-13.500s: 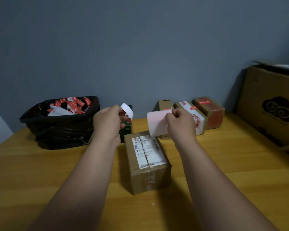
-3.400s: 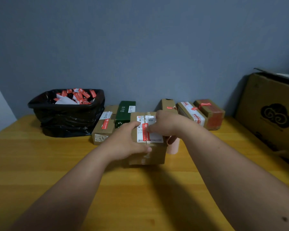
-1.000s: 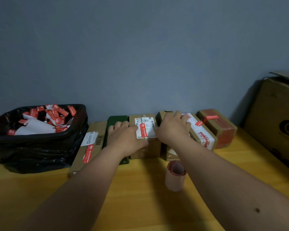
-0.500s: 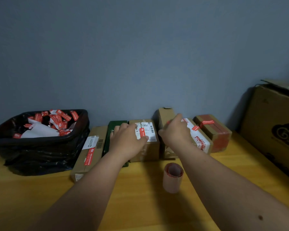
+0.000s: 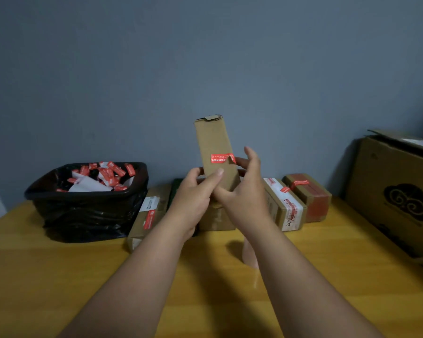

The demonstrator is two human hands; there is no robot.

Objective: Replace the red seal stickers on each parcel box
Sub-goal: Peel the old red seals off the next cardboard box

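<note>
Currently both hands hold a tall narrow box upright in the air, above the row of parcels at the far side of the table. Left hand grips the box's lower left part, thumb across the front face. Right hand grips the lower right part, fingers curled round the right edge. A red sticker sits across the front, wrapping over the right edge (one corner looks lifted). Box top is torn.

Row behind the hands, left to right: long flat parcel with a red seal, dark green box mostly hidden, brown parcel under the hands, taped parcel, red-brown parcel. Sticker roll stands on the table near the right forearm, partly hidden. Black bin far left holds peeled red stickers and white backing. Big carton at right edge.
</note>
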